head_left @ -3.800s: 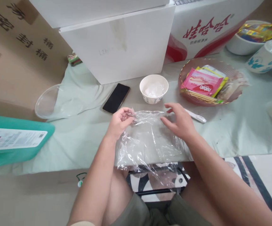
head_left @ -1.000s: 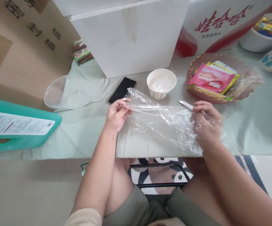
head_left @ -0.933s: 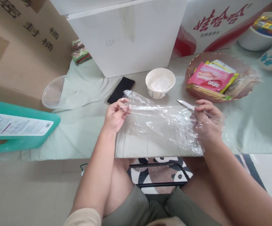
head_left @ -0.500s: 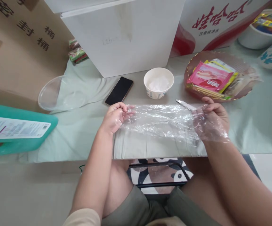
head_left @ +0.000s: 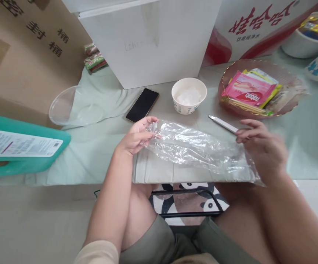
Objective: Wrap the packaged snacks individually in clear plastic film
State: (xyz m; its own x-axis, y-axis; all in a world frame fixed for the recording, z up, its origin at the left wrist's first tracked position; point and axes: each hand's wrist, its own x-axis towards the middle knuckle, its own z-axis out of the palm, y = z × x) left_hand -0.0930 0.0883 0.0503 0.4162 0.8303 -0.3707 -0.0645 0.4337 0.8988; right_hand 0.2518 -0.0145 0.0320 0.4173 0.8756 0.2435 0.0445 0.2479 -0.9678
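My left hand (head_left: 139, 135) pinches one end of a clear, crinkled plastic bag (head_left: 192, 146) between thumb and fingers. The bag slants down to the right over the table's front edge, its far end lying by my right wrist. My right hand (head_left: 266, 146), slightly blurred, has its bent fingertips closed at the near end of a slim white tool with a slanted metal tip (head_left: 221, 123). That tool rests on the cloth. Beyond the bag stands a paper bowl (head_left: 189, 96) with whitish, translucent contents. A black phone (head_left: 142, 105) lies to its left.
A gold-rimmed bowl (head_left: 293, 106) of wrapped snacks is at the right. On the left are a clear plastic lid (head_left: 62, 106), a green jug (head_left: 62, 135) and a cardboard box (head_left: 38, 62). A white box (head_left: 159, 47) stands behind. The table's front edge (head_left: 175, 181) runs above my lap.
My right hand has let go of the bag's right end and shifted to the white tool's end. The bag's right side has dropped, while my left hand keeps hold.
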